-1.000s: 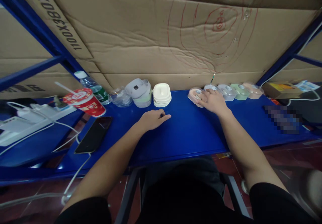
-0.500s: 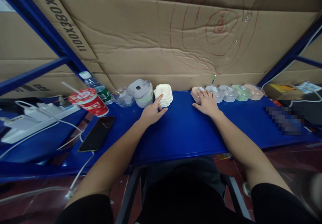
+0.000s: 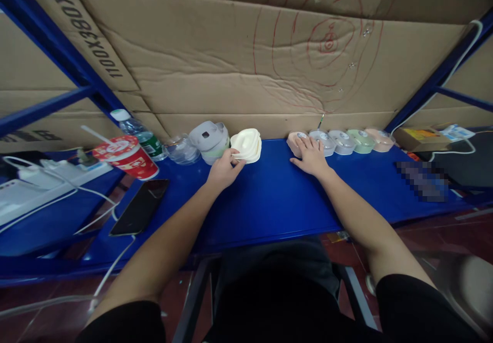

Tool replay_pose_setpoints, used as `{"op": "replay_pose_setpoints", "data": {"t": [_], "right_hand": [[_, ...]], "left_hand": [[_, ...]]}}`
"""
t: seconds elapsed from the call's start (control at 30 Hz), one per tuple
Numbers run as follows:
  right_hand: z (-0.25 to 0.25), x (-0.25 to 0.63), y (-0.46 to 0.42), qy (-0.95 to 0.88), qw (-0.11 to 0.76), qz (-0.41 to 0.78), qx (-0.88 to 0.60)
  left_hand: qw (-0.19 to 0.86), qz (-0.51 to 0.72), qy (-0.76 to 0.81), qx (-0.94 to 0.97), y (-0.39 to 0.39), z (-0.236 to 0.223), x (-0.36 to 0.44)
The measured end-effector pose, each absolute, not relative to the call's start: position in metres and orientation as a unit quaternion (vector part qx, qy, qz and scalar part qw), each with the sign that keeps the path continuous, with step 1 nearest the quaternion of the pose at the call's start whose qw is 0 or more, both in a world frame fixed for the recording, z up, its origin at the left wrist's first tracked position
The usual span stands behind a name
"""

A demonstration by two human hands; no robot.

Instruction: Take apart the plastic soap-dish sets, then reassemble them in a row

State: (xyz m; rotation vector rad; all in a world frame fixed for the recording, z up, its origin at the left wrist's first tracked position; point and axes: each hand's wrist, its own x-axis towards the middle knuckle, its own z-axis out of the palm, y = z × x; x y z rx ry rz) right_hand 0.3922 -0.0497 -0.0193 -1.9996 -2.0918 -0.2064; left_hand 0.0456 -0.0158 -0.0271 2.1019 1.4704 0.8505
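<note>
The left hand (image 3: pixel 224 172) pinches the near left corner of the cream lid (image 3: pixel 245 140), which sits tilted on top of the cream stack (image 3: pixel 254 156) by the back edge of the blue bench (image 3: pixel 275 199). The right hand (image 3: pixel 313 159) is loose, its fingers spread over the pink box (image 3: pixel 293 141) (the first in a row of five) along the same edge, toward the back right corner.
</note>
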Motion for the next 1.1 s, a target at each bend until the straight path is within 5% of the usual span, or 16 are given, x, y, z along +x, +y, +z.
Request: {"op": "replay_pose_setpoints", "data": {"t": [0.13,0.4,0.7,0.87,1.1], "right_hand": [[-0.015,0.390,-0.051,-0.716,0.159,-0.076,-0.675],[0.001,0.379,-0.067,-0.741,0.400,-0.033,-0.539],[-0.010,0.378,-0.064,-0.781,0.365,0.048,-0.505],[-0.015,0.381,-0.058,-0.794,0.338,0.074,-0.500],[-0.015,0.381,-0.059,-0.804,0.311,0.093,-0.498]], "left_hand": [[0.215,0.343,0.530,0.745,-0.016,-0.026,0.043],[0.196,0.289,0.389,0.853,-0.041,-0.016,0.050],[0.195,0.075,0.337,0.918,-0.046,-0.011,0.052],[0.162,0.134,0.372,0.904,-0.043,-0.002,0.045],[0.060,0.427,0.561,0.707,-0.032,0.013,0.029]]}}
